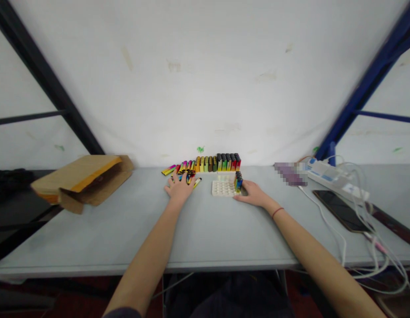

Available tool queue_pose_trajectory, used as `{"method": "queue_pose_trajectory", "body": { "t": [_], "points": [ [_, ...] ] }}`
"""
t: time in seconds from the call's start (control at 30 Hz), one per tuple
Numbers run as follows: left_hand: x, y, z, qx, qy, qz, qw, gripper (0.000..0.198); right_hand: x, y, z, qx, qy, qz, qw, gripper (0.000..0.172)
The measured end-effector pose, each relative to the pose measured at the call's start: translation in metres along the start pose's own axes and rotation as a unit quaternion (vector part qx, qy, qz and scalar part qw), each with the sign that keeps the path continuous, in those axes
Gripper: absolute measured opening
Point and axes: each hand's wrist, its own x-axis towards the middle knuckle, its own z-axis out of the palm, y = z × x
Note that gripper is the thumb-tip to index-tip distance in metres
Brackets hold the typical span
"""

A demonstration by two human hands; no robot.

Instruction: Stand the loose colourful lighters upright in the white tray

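Head view: white tray [223,188] w/ rows of round holes sat near far edge of grey table [125,234]. Small bunch of lighters [238,181] stood upright on tray's R end, dark tops, blue & yellow bodies. Long row of upright lighters [218,163] stood just behind tray, colours running yellow, green, red. Heap of slim bright lighters [185,171] lay behind & left of tray, w/ one loose lighter [197,182] angled just left of it.

L hand [180,187] was left of tray, palm down on table, fingers spread open, tips at heap's front, gripping nothing. R hand [253,193] was at tray's R front corner, palm down, fingers loosely extended & open, right by upright bunch, not gripping; can't tell if touching it. Red band [277,212] on R wrist.

Well left of tray: brown cardboard envelope [82,183] lying w/ flap open. Right of tray: pixelated purple item [290,173], white power strip [333,179], black phone [340,210], tangled white cables [357,260]. Behind tray: white sheet [205,79] on dark & blue poles [366,79].
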Motion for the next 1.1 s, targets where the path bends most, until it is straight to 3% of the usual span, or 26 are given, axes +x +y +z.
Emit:
{"method": "queue_pose_trajectory", "body": {
  "t": [0.1, 0.27, 0.43, 0.53, 0.6, 0.7, 0.8, 0.87, 1.0, 1.1],
  "points": [
    [-0.004, -0.001, -0.005, 0.026, -0.010, 0.071, 0.997, 0.065, 0.000, -0.002, -0.002, 0.005, 0.001, 0.001, 1.000, 0.049],
    [-0.010, 0.007, -0.007, 0.069, 0.026, 0.183, 0.980, 0.038, 0.000, -0.004, -0.005, 0.004, -0.007, -0.003, 1.000, 0.050],
    [-0.012, 0.017, -0.002, 0.014, 0.002, 0.203, 0.979, 0.029, 0.000, -0.004, -0.005, -0.001, -0.009, -0.002, 1.000, 0.051],
    [-0.011, 0.024, 0.000, -0.129, 0.010, 0.168, 0.977, 0.033, 0.000, -0.002, -0.003, -0.003, -0.005, 0.000, 1.000, 0.053],
    [-0.009, 0.030, 0.002, -0.301, 0.000, 0.128, 0.945, 0.036, 0.000, -0.001, -0.002, -0.002, -0.004, 0.000, 1.000, 0.053],
    [-0.008, 0.039, 0.004, -0.562, -0.063, 0.039, 0.824, 0.033, 0.000, -0.001, -0.001, -0.003, -0.006, 0.001, 1.000, 0.054],
    [-0.012, 0.046, 0.002, -0.680, -0.130, -0.032, 0.721, 0.029, 0.000, -0.002, -0.002, -0.006, -0.011, 0.003, 1.000, 0.054],
    [-0.017, 0.049, 0.000, -0.704, -0.140, -0.023, 0.696, 0.031, 0.000, -0.003, -0.003, -0.007, -0.012, 0.002, 1.000, 0.054],
    [-0.025, 0.053, -0.002, -0.718, -0.137, 0.015, 0.682, 0.034, 0.000, -0.004, -0.004, 0.003, -0.007, -0.002, 1.000, 0.051],
    [-0.028, 0.056, -0.003, -0.736, -0.176, -0.006, 0.654, 0.030, 0.000, -0.004, -0.004, 0.005, -0.003, -0.005, 1.000, 0.051]
  ]
}}
